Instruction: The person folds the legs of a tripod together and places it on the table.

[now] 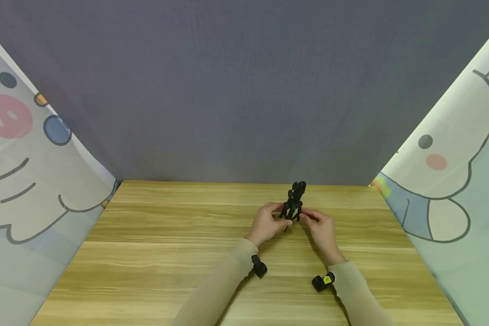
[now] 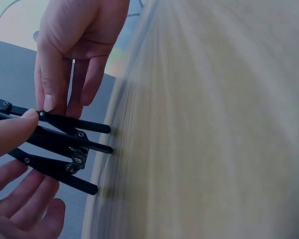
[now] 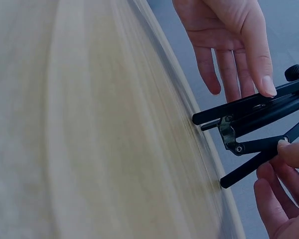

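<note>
A small black tripod stands upright between the two hands near the back of the table, its legs partly spread. On its left side, my left hand holds it, thumb across a leg and the other fingers behind. Opposite, my right hand pinches another leg between thumb and fingers. The left wrist view shows the tripod's legs spread round a centre post, their tips close to the tabletop. A knob stands out higher up the tripod in the right wrist view.
The wood-grain table reaches back to a dark grey panel. Cartoon-printed cloths hang at the left and right. Black wrist cameras sit on the left sleeve and right sleeve.
</note>
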Tool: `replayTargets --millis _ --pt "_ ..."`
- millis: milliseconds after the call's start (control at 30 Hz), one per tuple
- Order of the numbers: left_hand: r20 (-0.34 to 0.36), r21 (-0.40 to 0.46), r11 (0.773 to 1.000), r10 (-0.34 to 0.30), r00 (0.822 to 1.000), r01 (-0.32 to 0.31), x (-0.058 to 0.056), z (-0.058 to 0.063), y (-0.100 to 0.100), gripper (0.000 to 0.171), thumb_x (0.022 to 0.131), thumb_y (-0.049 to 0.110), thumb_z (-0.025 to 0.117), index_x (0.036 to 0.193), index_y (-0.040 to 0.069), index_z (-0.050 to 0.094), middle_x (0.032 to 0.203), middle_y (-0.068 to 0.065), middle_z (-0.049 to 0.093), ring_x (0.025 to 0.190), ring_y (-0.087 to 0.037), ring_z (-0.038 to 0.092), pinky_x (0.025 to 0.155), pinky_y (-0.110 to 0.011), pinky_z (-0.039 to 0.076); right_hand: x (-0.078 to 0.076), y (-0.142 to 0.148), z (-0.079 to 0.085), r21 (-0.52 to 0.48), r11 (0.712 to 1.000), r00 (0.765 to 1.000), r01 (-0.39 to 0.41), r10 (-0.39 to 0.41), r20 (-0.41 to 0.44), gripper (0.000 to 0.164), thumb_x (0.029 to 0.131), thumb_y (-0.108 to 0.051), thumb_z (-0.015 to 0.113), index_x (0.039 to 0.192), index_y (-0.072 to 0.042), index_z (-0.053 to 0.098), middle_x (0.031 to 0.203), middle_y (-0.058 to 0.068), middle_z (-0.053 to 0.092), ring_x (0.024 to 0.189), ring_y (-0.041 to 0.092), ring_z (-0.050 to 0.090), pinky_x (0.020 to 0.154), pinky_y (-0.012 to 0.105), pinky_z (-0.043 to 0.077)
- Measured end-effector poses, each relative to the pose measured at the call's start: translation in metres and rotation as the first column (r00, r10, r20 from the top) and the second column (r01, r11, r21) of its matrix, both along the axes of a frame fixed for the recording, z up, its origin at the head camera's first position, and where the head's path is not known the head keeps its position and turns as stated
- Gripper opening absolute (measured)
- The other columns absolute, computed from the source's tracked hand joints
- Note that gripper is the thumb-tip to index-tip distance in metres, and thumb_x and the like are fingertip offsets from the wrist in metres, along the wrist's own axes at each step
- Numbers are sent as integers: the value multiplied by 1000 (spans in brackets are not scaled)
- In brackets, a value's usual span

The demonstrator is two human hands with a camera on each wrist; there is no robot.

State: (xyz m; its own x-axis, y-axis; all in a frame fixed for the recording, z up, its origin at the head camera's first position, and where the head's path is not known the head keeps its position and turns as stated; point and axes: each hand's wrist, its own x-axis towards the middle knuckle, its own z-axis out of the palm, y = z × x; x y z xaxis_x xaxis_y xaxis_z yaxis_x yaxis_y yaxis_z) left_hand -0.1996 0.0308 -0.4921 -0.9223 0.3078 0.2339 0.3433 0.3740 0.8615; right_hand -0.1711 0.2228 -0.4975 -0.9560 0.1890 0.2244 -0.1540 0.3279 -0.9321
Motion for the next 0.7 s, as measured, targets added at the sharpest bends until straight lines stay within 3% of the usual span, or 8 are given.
replayTargets --millis 233,433,700 --pt "12 51 999 -15 1000 14 1 4 2 46 82 17 84 124 5 69 116 -10 66 107 -27 65 92 -36 53 1 -3 1 -57 998 999 -9 10 32 18 91 -6 74 105 5 75 104 18 72 87 16 68 72 18 54" --pt "43 31 999 -14 999 12 1 7 0 47 82 18 85 125 8 69 117 -7 67 109 -27 64 94 -35 52 0 -3 1 -68 998 999 -13 15 34 16 90 0 72 105 5 75 105 19 71 90 25 68 72 18 54" --pt "39 -1 1000 -12 999 12 0 6 -2 50 82 21 85 128 10 68 116 -3 67 110 -25 64 93 -33 52 2 -4 3 -86 996 998 -12 17 56 21 92 -6 73 111 3 74 111 19 70 94 12 65 77 18 52"
